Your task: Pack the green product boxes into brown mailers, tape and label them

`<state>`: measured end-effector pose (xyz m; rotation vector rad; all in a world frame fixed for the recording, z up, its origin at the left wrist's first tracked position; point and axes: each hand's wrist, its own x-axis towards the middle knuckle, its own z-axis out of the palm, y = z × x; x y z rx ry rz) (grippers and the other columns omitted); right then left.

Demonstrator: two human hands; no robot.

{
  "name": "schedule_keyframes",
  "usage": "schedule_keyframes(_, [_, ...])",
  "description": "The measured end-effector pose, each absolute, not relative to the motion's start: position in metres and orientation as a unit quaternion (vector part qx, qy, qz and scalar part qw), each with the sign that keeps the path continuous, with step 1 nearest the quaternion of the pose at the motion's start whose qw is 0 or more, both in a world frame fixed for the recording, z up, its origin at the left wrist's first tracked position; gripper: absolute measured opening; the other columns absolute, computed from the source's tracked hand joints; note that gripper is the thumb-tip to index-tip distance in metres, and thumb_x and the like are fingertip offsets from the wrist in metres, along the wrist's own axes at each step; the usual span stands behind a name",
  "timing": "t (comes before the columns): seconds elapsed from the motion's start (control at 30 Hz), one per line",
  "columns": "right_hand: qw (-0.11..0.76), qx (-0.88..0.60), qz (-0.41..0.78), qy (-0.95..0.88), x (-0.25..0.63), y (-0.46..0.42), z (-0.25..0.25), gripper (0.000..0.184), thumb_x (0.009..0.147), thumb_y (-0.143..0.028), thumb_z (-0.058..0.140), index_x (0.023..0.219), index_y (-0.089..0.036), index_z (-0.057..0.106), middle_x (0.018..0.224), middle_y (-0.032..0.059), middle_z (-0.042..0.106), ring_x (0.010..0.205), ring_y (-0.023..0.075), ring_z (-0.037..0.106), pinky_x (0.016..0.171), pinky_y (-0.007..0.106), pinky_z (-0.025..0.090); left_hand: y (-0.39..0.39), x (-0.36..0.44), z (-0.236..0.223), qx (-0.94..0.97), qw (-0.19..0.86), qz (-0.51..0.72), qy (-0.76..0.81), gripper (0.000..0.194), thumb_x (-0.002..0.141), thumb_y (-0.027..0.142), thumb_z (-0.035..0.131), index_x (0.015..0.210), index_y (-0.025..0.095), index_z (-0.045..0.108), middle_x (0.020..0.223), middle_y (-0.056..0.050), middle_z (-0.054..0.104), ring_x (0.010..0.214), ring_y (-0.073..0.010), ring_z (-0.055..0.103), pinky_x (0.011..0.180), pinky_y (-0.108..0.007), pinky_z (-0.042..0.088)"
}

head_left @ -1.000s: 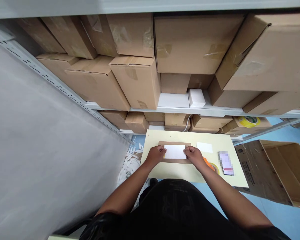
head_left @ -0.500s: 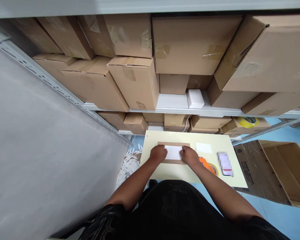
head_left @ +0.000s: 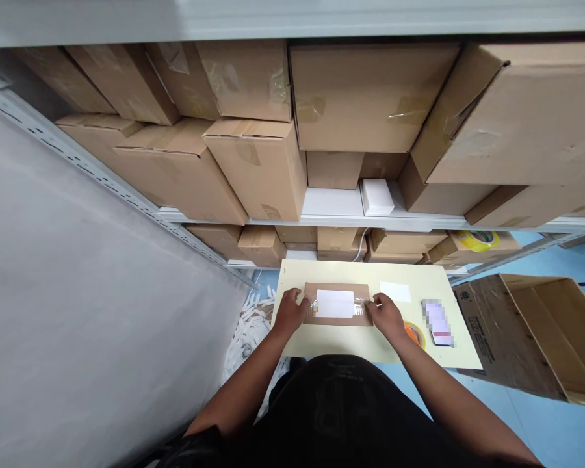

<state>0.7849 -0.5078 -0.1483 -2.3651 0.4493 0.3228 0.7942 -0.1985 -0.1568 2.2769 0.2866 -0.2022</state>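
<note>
Fixing the white rectangular paper label to the flat brown cardboard box, left on the pale-yellow table, seems underway; left hand and right hand curl at box ends, grip indeterminable; next likely requires smoothing

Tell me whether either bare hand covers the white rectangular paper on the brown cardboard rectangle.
No, the left hand and right hand are at opposite ends of the cardboard, the white paper showing between them.
</note>
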Motion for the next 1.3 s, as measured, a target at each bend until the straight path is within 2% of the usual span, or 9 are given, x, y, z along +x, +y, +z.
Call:
schedule_keyframes(0.13, [0.5, -0.82, 0.16, 0.229, 0.763, -0.511, -0.155, 0.049, 0.087, -0.059, 0.056, 0.122, -0.027, 0.067, 0.119, 0.0073, 0.073, 0.11, 0.0281, 0.066, 0.094, 0.04, 0.048, -0.2, 0.769, -0.169, 0.788, 0.568, -0.187, 0.145, 0.055, 0.098, 0.058, 0.046, 0.137, 0.021, 0.057, 0.135, -0.014, 0.066, 0.121, -0.0278, 0.063, 0.101, -0.04, 0.046])
schedule_keyframes(0.27, [0.549, -0.785, 0.149, 0.244, 0.755, -0.498, -0.149, 0.051, 0.085, -0.06, 0.057, 0.124, -0.029, 0.066, 0.125, 0.0074, 0.072, 0.112, 0.0287, 0.065, 0.097, 0.042, 0.048, -0.212, 0.755, -0.163, 0.75, 0.619, -0.187, 0.137, 0.057, 0.098, 0.058, 0.048, 0.142, 0.023, 0.053, 0.135, -0.013, 0.068, 0.122, -0.0281, 0.064, 0.102, -0.041, 0.047])
schedule_keyframes(0.5, [0.586, -0.774, 0.074, 0.229, 0.753, -0.474, -0.128, 0.046, 0.084, -0.061, 0.059, 0.118, -0.031, 0.067, 0.123, 0.0039, 0.072, 0.109, 0.0272, 0.066, 0.093, 0.04, 0.051, -0.19, 0.759, -0.13, 0.753, 0.632, -0.151, 0.102, 0.058, 0.096, 0.057, 0.05, 0.142, 0.022, 0.054, 0.136, -0.014, 0.067, 0.124, -0.0301, 0.062, 0.103, -0.044, 0.047])
schedule_keyframes(0.63, [0.607, -0.757, 0.033, 0.24, 0.742, -0.451, -0.116, 0.049, 0.083, -0.061, 0.062, 0.12, -0.028, 0.068, 0.127, 0.0054, 0.071, 0.112, 0.0277, 0.064, 0.096, 0.038, 0.049, -0.17, 0.762, -0.12, 0.747, 0.647, -0.133, 0.075, 0.061, 0.097, 0.058, 0.048, 0.146, 0.022, 0.05, 0.143, -0.014, 0.062, 0.127, -0.0294, 0.06, 0.103, -0.043, 0.047])
schedule_keyframes(0.9, [0.621, -0.738, -0.011, 0.263, 0.718, -0.434, -0.106, 0.049, 0.086, -0.059, 0.062, 0.121, -0.027, 0.072, 0.127, 0.0063, 0.073, 0.116, 0.0294, 0.065, 0.096, 0.037, 0.051, -0.158, 0.758, -0.108, 0.747, 0.643, -0.156, 0.066, 0.06, 0.096, 0.061, 0.048, 0.144, 0.024, 0.053, 0.143, -0.012, 0.063, 0.127, -0.0291, 0.062, 0.101, -0.04, 0.049])
schedule_keyframes(1.1, [0.634, -0.724, -0.051, 0.266, 0.71, -0.464, -0.089, 0.048, 0.089, -0.06, 0.059, 0.124, -0.03, 0.072, 0.136, 0.0031, 0.069, 0.129, 0.0302, 0.058, 0.107, 0.04, 0.047, -0.182, 0.757, -0.086, 0.77, 0.624, -0.129, 0.038, 0.058, 0.099, 0.06, 0.046, 0.143, 0.025, 0.055, 0.144, -0.011, 0.063, 0.13, -0.0288, 0.06, 0.106, -0.041, 0.047])
schedule_keyframes(1.3, [0.656, -0.712, -0.085, 0.237, 0.697, -0.532, -0.08, 0.049, 0.09, -0.059, 0.06, 0.126, -0.029, 0.071, 0.14, 0.0031, 0.067, 0.134, 0.0293, 0.055, 0.114, 0.042, 0.041, -0.25, 0.748, -0.067, 0.755, 0.651, -0.086, -0.002, 0.056, 0.101, 0.057, 0.044, 0.145, 0.024, 0.056, 0.146, -0.01, 0.062, 0.136, -0.0281, 0.055, 0.115, -0.042, 0.041])
